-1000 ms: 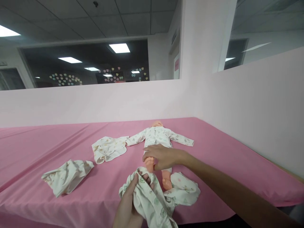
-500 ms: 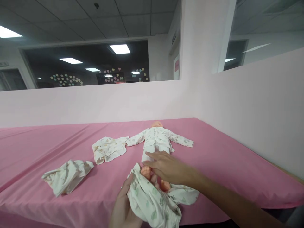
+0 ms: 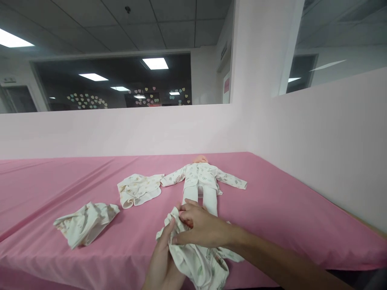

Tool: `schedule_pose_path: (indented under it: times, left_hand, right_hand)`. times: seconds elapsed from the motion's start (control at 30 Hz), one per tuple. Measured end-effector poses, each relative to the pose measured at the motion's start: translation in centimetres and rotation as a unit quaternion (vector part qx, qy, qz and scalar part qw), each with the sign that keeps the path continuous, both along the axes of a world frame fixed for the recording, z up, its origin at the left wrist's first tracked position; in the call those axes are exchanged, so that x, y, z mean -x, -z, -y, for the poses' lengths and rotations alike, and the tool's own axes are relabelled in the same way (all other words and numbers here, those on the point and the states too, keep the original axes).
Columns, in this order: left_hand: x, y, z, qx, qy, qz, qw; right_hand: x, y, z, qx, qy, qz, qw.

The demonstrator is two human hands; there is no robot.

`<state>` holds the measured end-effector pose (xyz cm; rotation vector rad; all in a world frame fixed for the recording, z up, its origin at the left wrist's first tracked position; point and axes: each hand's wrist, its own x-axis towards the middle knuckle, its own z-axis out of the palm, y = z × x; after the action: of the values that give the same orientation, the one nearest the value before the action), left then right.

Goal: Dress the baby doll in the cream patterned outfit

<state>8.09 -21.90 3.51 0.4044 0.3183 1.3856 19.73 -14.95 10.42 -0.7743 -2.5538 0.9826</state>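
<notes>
A baby doll (image 3: 200,159) lies on its back with its head toward the wall, dressed in a white patterned top (image 3: 201,174) and white leggings (image 3: 210,197). At its feet, my left hand (image 3: 161,255) grips a pair of printed baby trousers (image 3: 199,262), thumb on top of the bunched cloth. My right hand (image 3: 201,225) reaches over from the right, its fingers closed on the trousers' edge around the doll's foot (image 3: 188,220). Most of that foot is hidden by my fingers and the cloth; the other foot is out of sight behind my right hand.
To the left of the doll lies a white patterned baby shirt (image 3: 140,190), close to its sleeve. Nearer the front left is a crumpled white garment (image 3: 87,223). A pink sheet (image 3: 272,225) covers the padded surface, bordered by white walls (image 3: 136,131) behind and right.
My right hand has drawn back from the doll's legs to the trousers and the foot, its fingers closing there. The trousers are bunched more tightly. The leggings show more.
</notes>
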Motion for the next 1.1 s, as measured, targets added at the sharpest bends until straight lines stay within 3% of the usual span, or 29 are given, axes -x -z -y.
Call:
schedule_pose_path:
  times: [0.13, 0.3, 0.4, 0.47, 0.63, 0.77, 1.03, 1.1]
  left_hand:
    - [0.1, -0.3, 0.4, 0.009, -0.024, -0.006, 1.000]
    - [0.1, 0.0, 0.4, 0.010, -0.014, -0.012, 1.000]
    - [0.3, 0.6, 0.1, 0.011, -0.009, -0.004, 1.000]
    - [0.5, 0.9, 0.1, 0.013, -0.018, 0.003, 1.000]
    - [0.8, 0.8, 0.5, 0.000, -0.018, -0.024, 1.000]
    - [1.1, 0.4, 0.9, 0.002, -0.021, -0.067, 0.998]
    - [1.6, -0.2, 1.9, 0.066, -0.054, -0.144, 0.986]
    - [1.6, -0.3, 2.0, 0.074, -0.064, -0.152, 0.984]
  right_hand:
    - [0.3, 1.0, 0.8, 0.042, 0.026, -0.060, 0.997]
    - [0.0, 0.7, 2.1, 0.032, 0.074, -0.042, 0.996]
    - [-0.2, 0.4, 2.1, 0.036, 0.051, -0.056, 0.996]
    - [-0.4, 0.3, 1.8, 0.090, 0.037, -0.089, 0.991]
    - [-0.9, 0.1, 0.7, 0.244, 0.095, -0.075, 0.962]
    - [-0.4, 0.2, 0.2, 0.276, 0.156, -0.104, 0.943]
    - [-0.4, 2.1, -0.5, 0.328, 0.244, -0.238, 0.881]
    - [-0.7, 2.0, -0.3, 0.324, 0.246, -0.236, 0.882]
